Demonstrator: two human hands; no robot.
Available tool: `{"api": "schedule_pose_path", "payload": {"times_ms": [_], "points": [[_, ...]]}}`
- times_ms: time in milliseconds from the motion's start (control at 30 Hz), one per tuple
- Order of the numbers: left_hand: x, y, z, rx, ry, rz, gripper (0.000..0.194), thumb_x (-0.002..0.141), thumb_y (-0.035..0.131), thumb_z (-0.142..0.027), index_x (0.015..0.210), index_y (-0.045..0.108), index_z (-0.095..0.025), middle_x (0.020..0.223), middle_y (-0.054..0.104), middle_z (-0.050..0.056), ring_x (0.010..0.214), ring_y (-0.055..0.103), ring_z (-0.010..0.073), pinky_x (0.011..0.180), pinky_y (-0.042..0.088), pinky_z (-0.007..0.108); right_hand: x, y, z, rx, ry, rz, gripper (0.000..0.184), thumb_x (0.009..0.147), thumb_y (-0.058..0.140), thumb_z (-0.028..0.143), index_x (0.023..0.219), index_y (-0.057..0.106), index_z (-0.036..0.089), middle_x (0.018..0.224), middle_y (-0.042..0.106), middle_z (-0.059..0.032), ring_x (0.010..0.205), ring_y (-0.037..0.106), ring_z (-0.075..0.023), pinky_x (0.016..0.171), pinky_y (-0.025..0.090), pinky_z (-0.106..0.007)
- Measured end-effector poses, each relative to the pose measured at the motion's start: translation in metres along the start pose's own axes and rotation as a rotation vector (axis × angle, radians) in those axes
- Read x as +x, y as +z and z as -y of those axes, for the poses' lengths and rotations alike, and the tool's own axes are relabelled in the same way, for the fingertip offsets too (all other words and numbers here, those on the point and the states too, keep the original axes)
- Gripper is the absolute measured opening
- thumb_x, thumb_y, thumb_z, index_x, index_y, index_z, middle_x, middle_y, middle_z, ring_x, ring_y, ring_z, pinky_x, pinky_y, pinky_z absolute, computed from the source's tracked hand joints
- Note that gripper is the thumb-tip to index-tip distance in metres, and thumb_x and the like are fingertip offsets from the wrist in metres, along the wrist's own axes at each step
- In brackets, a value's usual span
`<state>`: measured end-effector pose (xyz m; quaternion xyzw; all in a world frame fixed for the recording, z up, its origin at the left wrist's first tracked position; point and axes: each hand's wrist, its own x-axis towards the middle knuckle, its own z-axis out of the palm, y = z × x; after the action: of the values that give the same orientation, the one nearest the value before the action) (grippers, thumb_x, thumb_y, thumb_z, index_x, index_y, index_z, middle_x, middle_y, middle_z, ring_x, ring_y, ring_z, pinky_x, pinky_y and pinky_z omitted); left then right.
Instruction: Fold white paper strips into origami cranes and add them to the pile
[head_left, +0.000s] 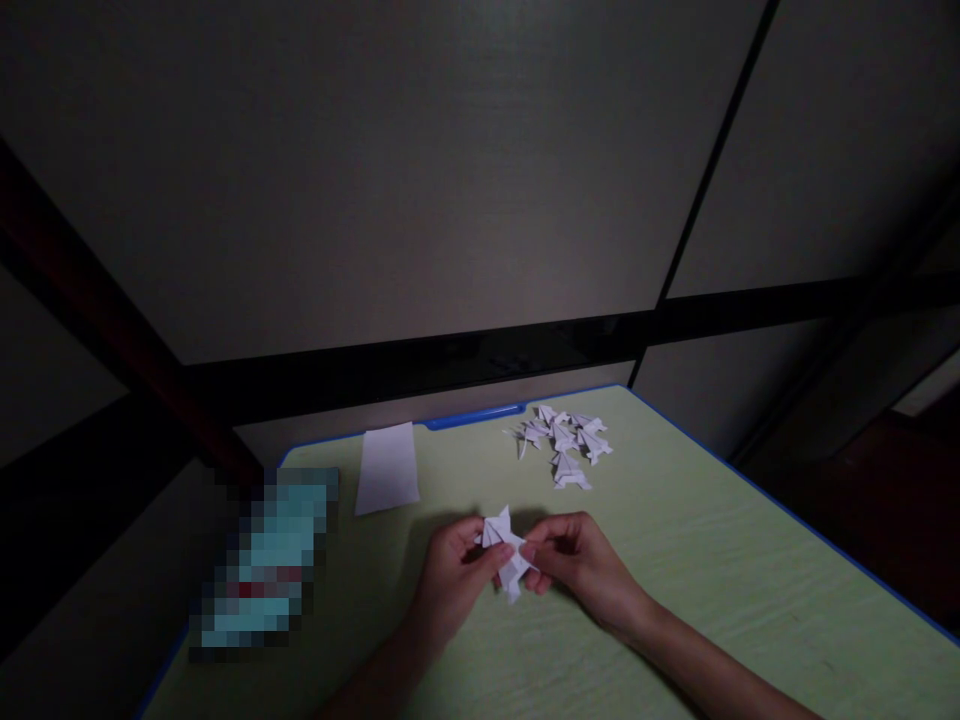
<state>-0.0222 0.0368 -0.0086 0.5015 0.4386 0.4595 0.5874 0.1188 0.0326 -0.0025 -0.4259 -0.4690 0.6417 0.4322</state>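
Between my two hands, above the near part of the table, is a folded white paper figure point(514, 571) with pointed flaps. My left hand point(455, 568) pinches it from the left, thumb across its front. From the right, my right hand point(576, 560) grips its edge between thumb and curled fingers. Fingers cover parts of the figure. Beyond my hands, several similar folded paper figures point(570, 470) lie in a loose cluster, some overlapping.
The pale green table point(675, 560) has a blue rim and a blue pen groove point(474, 416) at its far edge. White paper sheets point(388, 468) lie at the back left. A blurred-out teal item point(274, 550) lies along the left side. Dark cabinet panels point(420, 180) stand behind.
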Motion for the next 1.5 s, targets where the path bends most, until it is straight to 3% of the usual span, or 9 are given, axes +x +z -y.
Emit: {"api": "schedule_pose_path", "payload": {"times_ms": [300, 533, 867, 1233, 1500], "points": [[0.0, 0.001, -0.001, 0.017, -0.007, -0.03, 0.025, 0.059, 0.057, -0.034, 0.049, 0.052, -0.011, 0.041, 0.052, -0.001, 0.039, 0.046, 0.0096, 0.039, 0.036, 0.019, 0.0, 0.002, 0.001, -0.079, -0.004, 0.049, 0.022, 0.058, 0.062, 0.031, 0.058, 0.059, 0.009, 0.043, 0.057, 0.0009, 0.036, 0.048, -0.0056, 0.04, 0.039, -0.018], [-0.003, 0.003, -0.007, 0.009, 0.054, -0.102, 0.027, 0.062, 0.055, -0.033, 0.046, 0.051, -0.012, 0.039, 0.047, -0.003, 0.039, 0.041, 0.0069, 0.04, 0.032, 0.017, -0.001, 0.004, 0.001, -0.057, -0.022, 0.064, 0.023, 0.058, 0.062, 0.032, 0.056, 0.058, 0.009, 0.041, 0.056, 0.0011, 0.035, 0.047, -0.006, 0.038, 0.038, -0.018], [0.0, 0.001, 0.003, 0.03, 0.048, -0.034, 0.021, 0.059, 0.059, -0.031, 0.053, 0.052, -0.011, 0.044, 0.052, -0.001, 0.041, 0.045, 0.0089, 0.04, 0.035, 0.019, -0.002, 0.007, 0.002, -0.018, -0.022, 0.035, 0.023, 0.057, 0.063, 0.031, 0.055, 0.056, 0.01, 0.041, 0.055, 0.0016, 0.036, 0.047, -0.0061, 0.039, 0.039, -0.018], [-0.008, 0.002, -0.004, 0.086, 0.079, -0.04, 0.024, 0.06, 0.056, -0.03, 0.045, 0.052, -0.012, 0.039, 0.046, -0.003, 0.04, 0.041, 0.0083, 0.041, 0.031, 0.019, -0.001, 0.01, 0.0, -0.014, -0.025, 0.091, 0.026, 0.051, 0.067, 0.031, 0.05, 0.051, 0.01, 0.036, 0.05, 0.004, 0.03, 0.041, -0.004, 0.034, 0.033, -0.016], [-0.01, 0.003, -0.007, 0.066, 0.081, -0.076, 0.032, 0.064, 0.051, -0.037, 0.043, 0.043, -0.014, 0.04, 0.035, -0.006, 0.041, 0.033, 0.0069, 0.042, 0.026, 0.019, -0.001, 0.013, -0.001, 0.03, -0.026, 0.102, 0.028, 0.052, 0.066, 0.033, 0.048, 0.051, 0.011, 0.037, 0.051, 0.0026, 0.031, 0.042, -0.0052, 0.034, 0.032, -0.017]]}}
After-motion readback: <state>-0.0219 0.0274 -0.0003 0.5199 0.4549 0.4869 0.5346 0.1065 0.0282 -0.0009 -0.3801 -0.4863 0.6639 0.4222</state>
